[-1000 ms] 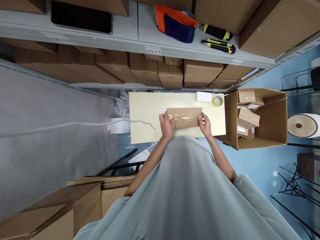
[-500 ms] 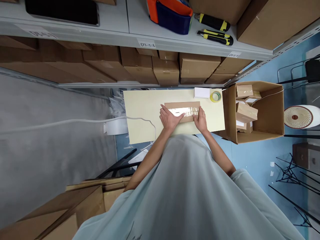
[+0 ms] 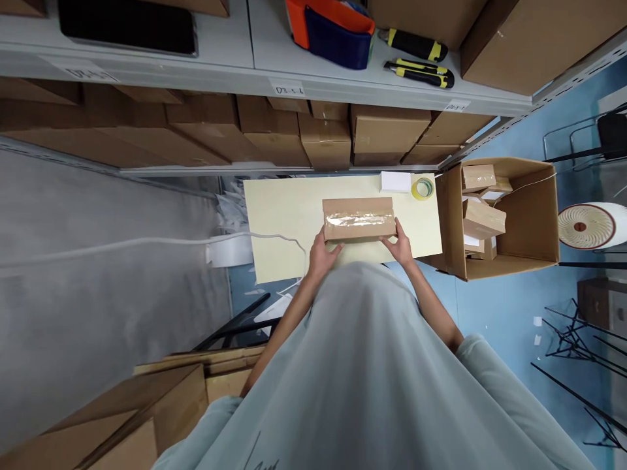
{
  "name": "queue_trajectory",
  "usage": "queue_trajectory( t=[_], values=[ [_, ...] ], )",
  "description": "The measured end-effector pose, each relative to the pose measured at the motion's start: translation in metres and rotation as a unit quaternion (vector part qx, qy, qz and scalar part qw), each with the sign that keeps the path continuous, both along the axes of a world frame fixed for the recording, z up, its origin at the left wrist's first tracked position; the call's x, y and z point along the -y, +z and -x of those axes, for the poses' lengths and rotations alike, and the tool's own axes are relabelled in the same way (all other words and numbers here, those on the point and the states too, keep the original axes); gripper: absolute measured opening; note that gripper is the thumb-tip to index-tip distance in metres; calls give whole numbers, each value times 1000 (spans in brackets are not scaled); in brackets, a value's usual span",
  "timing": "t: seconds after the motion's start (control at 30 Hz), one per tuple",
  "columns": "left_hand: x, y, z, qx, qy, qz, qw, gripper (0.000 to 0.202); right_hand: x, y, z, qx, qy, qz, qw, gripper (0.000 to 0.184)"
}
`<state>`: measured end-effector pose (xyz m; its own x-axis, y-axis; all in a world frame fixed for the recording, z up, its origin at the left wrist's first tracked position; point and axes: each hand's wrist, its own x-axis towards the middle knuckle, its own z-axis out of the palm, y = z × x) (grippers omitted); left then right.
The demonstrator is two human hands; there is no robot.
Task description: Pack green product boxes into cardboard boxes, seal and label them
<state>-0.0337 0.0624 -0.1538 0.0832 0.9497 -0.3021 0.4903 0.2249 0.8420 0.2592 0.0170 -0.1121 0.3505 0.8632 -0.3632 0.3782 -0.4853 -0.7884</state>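
Note:
A small brown cardboard box (image 3: 359,219) with a strip of clear tape along its top rests on the pale yellow table (image 3: 284,222). My left hand (image 3: 322,251) grips the box's near left corner. My right hand (image 3: 401,245) holds its near right corner, fingers curled against the side. A roll of yellow tape (image 3: 422,188) and a small white box (image 3: 395,181) lie at the table's far right.
An open carton (image 3: 533,215) holding several small taped parcels stands right of the table. Shelves behind carry brown boxes, an orange and blue tape dispenser (image 3: 333,29) and two yellow-black knives (image 3: 418,59). A white cable (image 3: 147,243) runs leftward. Cardboard boxes sit at lower left.
My hands have slid off the taped top of the box to its near corners. The box now shows its near side, as if tipped or lifted slightly.

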Motion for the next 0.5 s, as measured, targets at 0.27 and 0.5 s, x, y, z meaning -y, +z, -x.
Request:
queue_trajectory(
  t=[0.27,0.5],
  values=[
    [-34,30,2,-37,96,-14,995,44,-47,24,1,89,-11,11,996,64],
    [-34,37,6,-30,104,27,994,37,-55,22,12,83,-31,5,996,65]
  ],
)
